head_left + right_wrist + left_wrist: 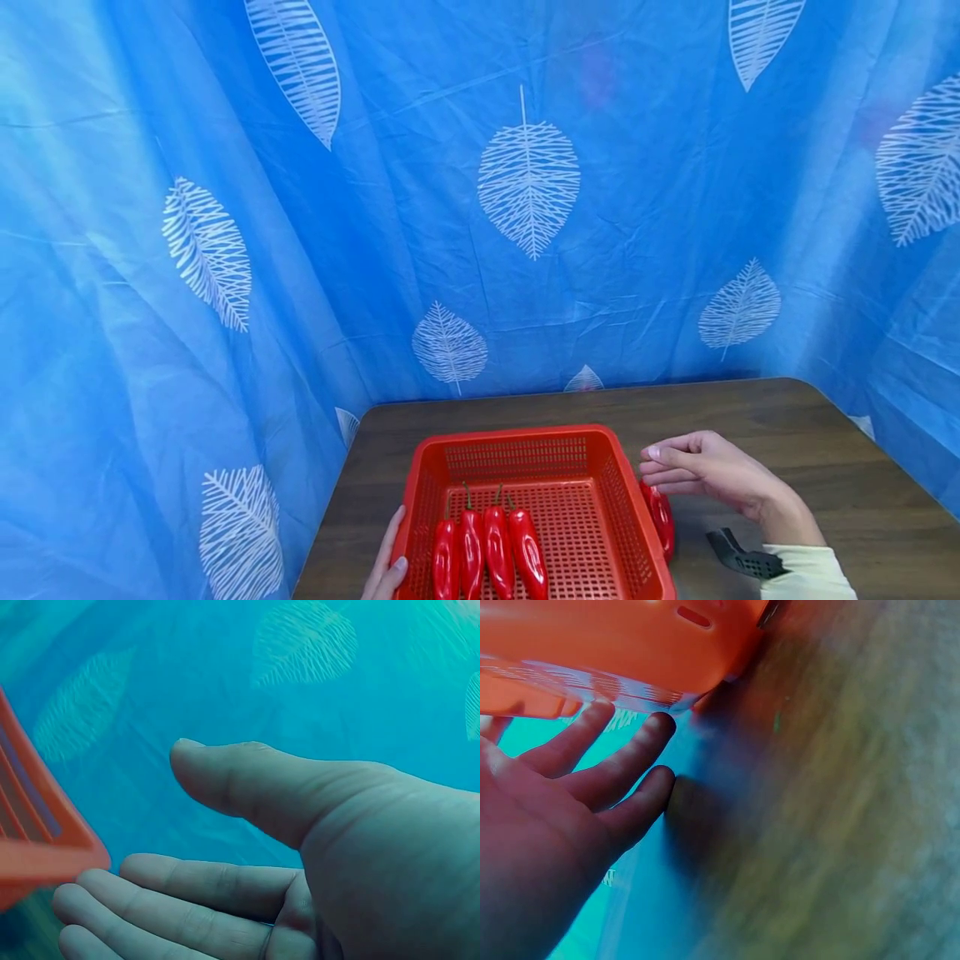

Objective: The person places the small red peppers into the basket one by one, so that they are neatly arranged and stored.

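Observation:
A red plastic basket [495, 434] stands on the table with several red chili peppers [498, 542] lying side by side in its left part, green stems toward the back. My left hand [386, 562] is against the basket's left side; in the left wrist view its fingers [622, 769] are extended by the basket wall. To the right of the basket, my right hand [712, 467] is beside the rim with nothing held, its thumb [240, 780] apart from the straight fingers in the right wrist view. Another red chili pepper [663, 523] lies outside the basket, partly under that hand.
The dark wooden table [750, 408] extends behind and to the right of the basket. A blue curtain [637, 250] with white leaf prints hangs around its back and sides. A black strap piece [742, 557] juts from the right wrist.

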Tool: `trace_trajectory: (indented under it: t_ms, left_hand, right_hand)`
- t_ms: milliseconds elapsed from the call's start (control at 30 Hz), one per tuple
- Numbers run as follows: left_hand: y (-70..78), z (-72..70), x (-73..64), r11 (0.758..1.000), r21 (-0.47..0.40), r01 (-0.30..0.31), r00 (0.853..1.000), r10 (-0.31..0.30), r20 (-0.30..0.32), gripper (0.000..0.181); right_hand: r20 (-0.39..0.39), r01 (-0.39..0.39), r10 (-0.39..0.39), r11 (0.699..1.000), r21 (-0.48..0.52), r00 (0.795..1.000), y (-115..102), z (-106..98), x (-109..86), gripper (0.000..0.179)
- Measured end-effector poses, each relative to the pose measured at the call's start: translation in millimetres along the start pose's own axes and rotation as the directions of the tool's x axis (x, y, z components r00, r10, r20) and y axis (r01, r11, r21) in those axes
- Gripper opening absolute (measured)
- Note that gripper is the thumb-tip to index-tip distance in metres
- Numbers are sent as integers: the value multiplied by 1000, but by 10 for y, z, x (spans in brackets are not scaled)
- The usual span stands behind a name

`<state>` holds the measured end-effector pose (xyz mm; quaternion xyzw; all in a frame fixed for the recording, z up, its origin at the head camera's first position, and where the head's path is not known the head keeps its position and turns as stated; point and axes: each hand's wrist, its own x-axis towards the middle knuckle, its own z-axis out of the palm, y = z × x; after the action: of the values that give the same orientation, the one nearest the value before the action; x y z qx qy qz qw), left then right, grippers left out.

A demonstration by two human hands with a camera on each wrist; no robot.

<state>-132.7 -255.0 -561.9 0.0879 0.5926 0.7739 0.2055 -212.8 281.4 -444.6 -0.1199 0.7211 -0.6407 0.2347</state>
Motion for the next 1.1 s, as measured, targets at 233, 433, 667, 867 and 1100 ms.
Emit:
trace_trajectory:
  t_ms: [233, 433, 667, 867, 1100]
  left_hand:
    - [13, 26, -15, 999, -7, 37, 999, -37, -16, 60]
    - [11, 43, -21, 998, -20, 59, 997, -60, -42, 75]
    - [-2, 39, -15, 999, -10, 33, 999, -34, -31, 68]
    - [-18, 34, -1, 1000, 16, -7, 1000, 7, -21, 58]
    - [-27, 56, -11, 999, 32, -18, 999, 19, -32, 53]
  right_hand:
    - [-58, -52, 51, 998, -20, 997, 145, -210, -173, 61]
    - [-133, -161, 151, 985, -67, 979, 244, -325, -230, 70]
    - [-193, -251, 234, 965, -72, 953, 325, -340, -204, 75]
    - [-195, -245, 228, 967, -69, 954, 385, -311, -175, 70]
    - [-280, -304, 260, 945, -125, 924, 455, -218, -82, 64]
